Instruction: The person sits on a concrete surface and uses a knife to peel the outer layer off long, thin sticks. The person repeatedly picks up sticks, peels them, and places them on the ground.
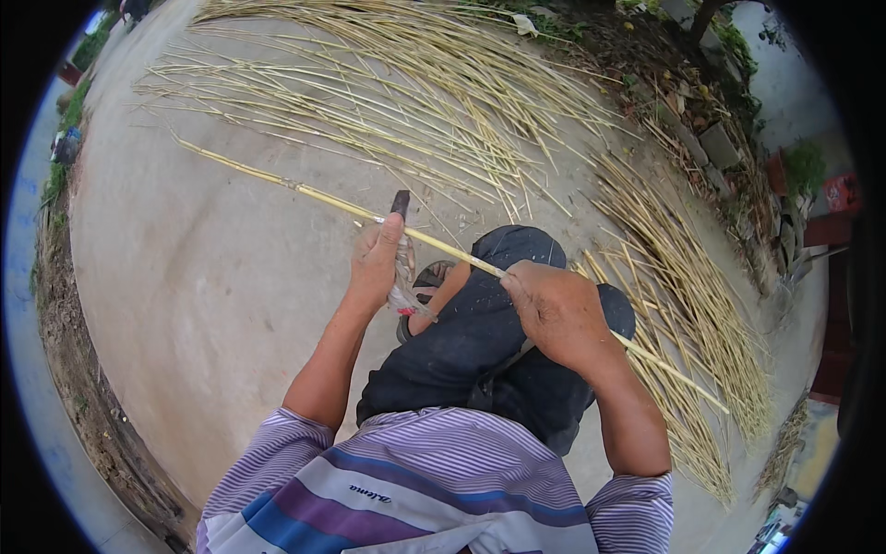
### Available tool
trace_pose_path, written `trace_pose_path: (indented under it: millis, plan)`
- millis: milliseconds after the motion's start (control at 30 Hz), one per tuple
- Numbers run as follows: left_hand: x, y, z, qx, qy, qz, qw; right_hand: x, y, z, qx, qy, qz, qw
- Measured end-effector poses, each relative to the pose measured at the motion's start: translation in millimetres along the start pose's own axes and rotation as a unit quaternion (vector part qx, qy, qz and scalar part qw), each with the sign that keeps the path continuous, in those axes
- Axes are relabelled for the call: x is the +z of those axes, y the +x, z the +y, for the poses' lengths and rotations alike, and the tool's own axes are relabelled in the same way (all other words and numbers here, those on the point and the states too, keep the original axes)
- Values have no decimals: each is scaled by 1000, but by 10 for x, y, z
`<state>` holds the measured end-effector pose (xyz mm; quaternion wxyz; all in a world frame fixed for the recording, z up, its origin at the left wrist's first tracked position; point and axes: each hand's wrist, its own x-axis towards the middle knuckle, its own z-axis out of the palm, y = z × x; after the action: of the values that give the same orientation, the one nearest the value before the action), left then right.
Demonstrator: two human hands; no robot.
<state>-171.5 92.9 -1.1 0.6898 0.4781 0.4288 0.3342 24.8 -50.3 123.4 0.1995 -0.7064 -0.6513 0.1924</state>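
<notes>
A long, slim yellow cane (443, 247) slants across in front of me, from the upper left down to the lower right. My right hand (558, 309) is closed around it above my bent knee, and its thin end runs out past the wrist. In my left hand (374, 263) is a short dark blade (401, 202), which looks like a knife with clear plastic wrapped about its handle (404, 277). The left thumb rests against the cane where it crosses the blade. The palm hides much of the handle.
Loose yellow canes (369, 97) lie spread over the concrete ground (203, 295) ahead. Another bundle of canes (688, 286) lies along my right side. Rubble and bricks (720, 146) line the far right edge, and a soil strip (69, 323) borders the left.
</notes>
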Motion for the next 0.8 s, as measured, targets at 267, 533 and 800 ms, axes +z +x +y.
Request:
trace_pose_path:
  millis: [267, 533, 800]
  plan:
    - [319, -192, -79, 36, 2, -46, 998, 102, 50, -49, 6, 58, 23, 998]
    - [509, -391, 69, -2, 22, -89, 996, 197, 97, -84, 14, 87, 22, 996]
    - [459, -422, -49, 14, 34, -109, 993, 262, 27, -83, -4, 81, 51, 995]
